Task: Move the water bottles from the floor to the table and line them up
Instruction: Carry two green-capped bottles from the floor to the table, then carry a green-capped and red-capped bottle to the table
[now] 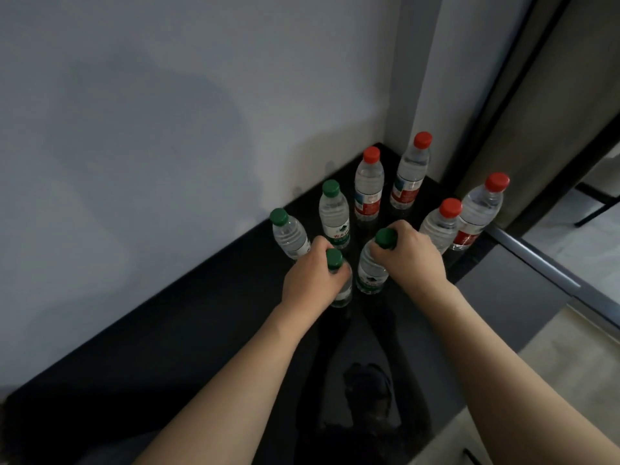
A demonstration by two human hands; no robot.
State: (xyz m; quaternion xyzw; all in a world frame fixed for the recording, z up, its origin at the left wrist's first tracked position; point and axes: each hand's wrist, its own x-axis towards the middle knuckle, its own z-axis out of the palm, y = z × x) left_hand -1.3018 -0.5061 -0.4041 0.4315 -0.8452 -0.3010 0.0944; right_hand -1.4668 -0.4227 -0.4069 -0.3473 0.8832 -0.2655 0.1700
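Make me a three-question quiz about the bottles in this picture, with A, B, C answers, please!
1. Where do the bottles stand?
A. on a dark table by the wall
B. in a box
C. on a chair

2. How many bottles have red caps?
A. two
B. four
C. six

3. What is the left hand doing?
A. resting flat on the table
B. gripping a green-capped bottle near its top
C. pointing at the wall

Answers:
1 A: all the bottles stand upright on the dark table, next to the wall.
2 B: four red caps show, at the back and at the right; the other four caps are green.
3 B: the left hand curls round the neck of a green-capped bottle, and the right hand grips another.
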